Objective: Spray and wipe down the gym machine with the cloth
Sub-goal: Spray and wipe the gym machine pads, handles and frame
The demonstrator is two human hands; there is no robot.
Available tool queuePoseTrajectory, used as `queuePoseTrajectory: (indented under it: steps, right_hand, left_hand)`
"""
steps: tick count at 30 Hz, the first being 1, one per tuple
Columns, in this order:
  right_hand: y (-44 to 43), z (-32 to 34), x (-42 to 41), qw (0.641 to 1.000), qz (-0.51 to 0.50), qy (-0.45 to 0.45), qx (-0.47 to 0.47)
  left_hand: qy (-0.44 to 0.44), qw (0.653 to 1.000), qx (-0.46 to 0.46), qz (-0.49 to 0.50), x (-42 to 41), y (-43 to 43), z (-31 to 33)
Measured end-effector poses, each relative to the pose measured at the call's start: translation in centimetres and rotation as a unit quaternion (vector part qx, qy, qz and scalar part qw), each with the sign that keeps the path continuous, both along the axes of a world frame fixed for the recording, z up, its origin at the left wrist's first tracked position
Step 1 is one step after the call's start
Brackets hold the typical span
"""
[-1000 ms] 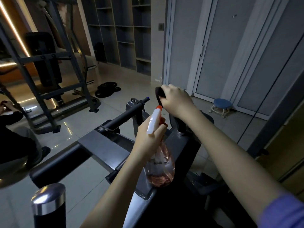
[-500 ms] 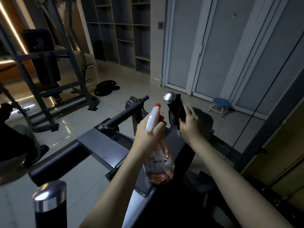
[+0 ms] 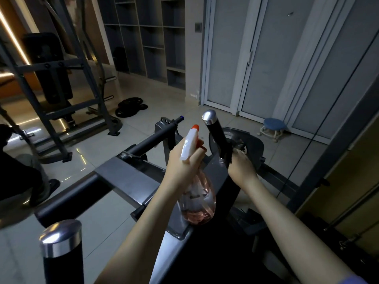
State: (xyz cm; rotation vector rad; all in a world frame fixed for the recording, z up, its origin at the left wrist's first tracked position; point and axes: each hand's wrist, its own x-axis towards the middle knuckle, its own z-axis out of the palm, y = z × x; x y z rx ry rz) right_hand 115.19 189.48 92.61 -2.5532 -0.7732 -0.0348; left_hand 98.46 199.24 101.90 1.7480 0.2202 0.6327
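— At the far upright handle [image 3: 215, 134] of the gym machine [image 3: 127, 179]: where is the right hand [image 3: 242, 168]?
— Low on it, at the foot of the black grip, well below the chrome cap. The fingers are curled round the post with a dark cloth [image 3: 229, 160] bunched under them. Cloth and grip are both dark, so the edge between them is hard to make out.
— And the left hand [image 3: 184, 162]?
— Wrapped round the neck of the spray bottle [image 3: 198, 198]. The bottle is upright above the machine's grey frame, just beside the handle on its left. White head, orange nozzle tip aimed up and away. Clear body with pinkish liquid low in it. Cannot tell if a finger is on the trigger.
— Are the hands together?
— Apart but near, with the foot of the handle between them.
— Near end of the machine?
— A second chrome-capped handle [image 3: 61, 242] at the near left corner, untouched.
— Surroundings?
— Tiled floor. Weight plates [image 3: 131, 106] lie flat beyond the machine, beside a grey rack [image 3: 51, 67]. A blue round stool [image 3: 273, 126] stands by the doors on the right. Open shelving [image 3: 152, 47] lines the back wall. Another person [image 3: 14, 177] in dark clothes is at the left edge.
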Motion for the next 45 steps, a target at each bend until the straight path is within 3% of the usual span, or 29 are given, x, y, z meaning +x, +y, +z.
queuePoseTrajectory:
  steps: [2, 8, 12, 13, 16, 18, 20, 24, 30, 35, 37, 39, 41, 43, 45]
  right_hand:
    - [-0.4, 1.1, 0.1, 0.998, -0.013, 0.054, -0.021]
    - [-0.9, 0.5, -3.3, 1.0, 0.007, 0.007, -0.023]
    - [-1.3, 3.2, -3.9, 0.987, -0.036, 0.074, 0.138]
    - [-1.2, 3.5, -4.5, 0.981, -0.038, 0.029, 0.19]
    - [0.0, 3.5, -5.8, 0.938, 0.022, -0.246, 0.242]
    - [0.9, 3.0, -4.6, 0.896, 0.115, -0.387, 0.183]
    - [1.4, 1.7, -2.3, 0.883, 0.169, -0.434, 0.064]
    - [1.0, 0.5, 0.2, 0.909, 0.195, -0.35, -0.115]
    - [0.8, -0.4, -0.3, 0.888, 0.207, -0.368, -0.182]
    - [1.0, 0.1, -1.8, 0.899, 0.213, -0.286, -0.255]
    - [1.4, 0.1, -2.2, 0.936, 0.205, -0.19, -0.211]
    - [1.7, 0.5, -2.5, 0.98, 0.172, -0.042, -0.096]
    - [2.0, 0.6, -2.7, 0.984, 0.158, 0.072, 0.045]
    - [2.4, 0.2, -3.0, 0.977, 0.188, 0.033, 0.097]
    - [2.8, -0.5, -3.0, 0.97, 0.212, -0.113, 0.018]
  left_hand:
    - [-0.001, 1.0, 0.011, -0.001, -0.1, -0.1, 0.0]
    - [0.001, 1.0, 0.017, 0.013, -0.2, 0.2, 0.0]
    - [0.0, 0.999, 0.028, 0.022, 0.0, 0.4, -0.3]
    - [-0.002, 0.999, 0.032, 0.021, 0.0, 0.5, -0.3]
    - [-0.007, 1.0, 0.024, 0.016, 0.1, 0.5, -0.3]
    - [-0.008, 0.999, 0.031, 0.017, 0.1, 0.6, -0.3]
    - [-0.009, 0.999, 0.039, 0.02, 0.2, 0.8, -0.5]
    - [-0.005, 0.999, 0.026, 0.022, 0.3, 1.1, -0.7]
    - [-0.012, 1.0, 0.013, 0.016, 0.2, 1.0, -0.6]
    - [0.001, 1.0, 0.018, 0.023, 0.3, 1.1, -0.9]
    - [-0.002, 1.0, 0.011, 0.028, 0.1, 1.1, -0.9]
    - [-0.008, 0.999, 0.014, 0.033, -0.1, 1.1, -0.7]
    - [-0.013, 0.999, 0.029, 0.029, -0.2, 1.0, -0.6]
    - [-0.016, 0.999, 0.036, 0.027, -0.2, 0.9, -0.6]
    - [-0.015, 0.998, 0.048, 0.034, -0.1, 0.8, -0.7]
